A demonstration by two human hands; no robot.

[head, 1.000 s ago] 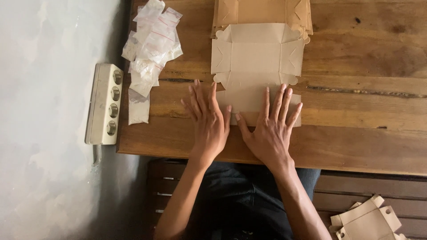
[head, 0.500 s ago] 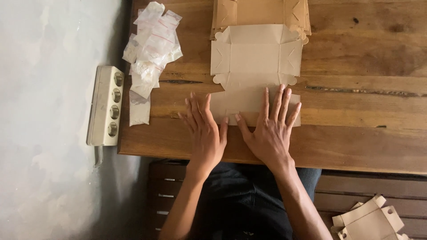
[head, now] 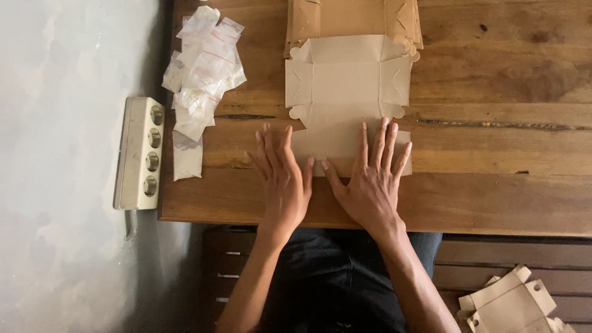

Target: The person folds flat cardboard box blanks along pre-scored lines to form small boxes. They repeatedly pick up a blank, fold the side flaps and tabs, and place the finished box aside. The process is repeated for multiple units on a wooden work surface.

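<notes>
A flat, unfolded brown cardboard box blank (head: 348, 83) lies on the wooden table (head: 493, 185) in front of me. My right hand (head: 370, 179) rests flat on its near flap, fingers spread and pointing away. My left hand (head: 282, 176) lies flat beside it on the wood, fingertips touching the flap's left edge. Neither hand grips anything.
A stack of more cardboard blanks (head: 351, 18) sits behind the flat one. A heap of small clear zip bags (head: 200, 68) lies at the table's left. A white power strip (head: 139, 151) hangs off the left edge. Folded cardboard boxes (head: 515, 305) lie at bottom right.
My left hand has slid left and toward me, off the cardboard flap, onto the bare wood. My right hand has stayed in place.
</notes>
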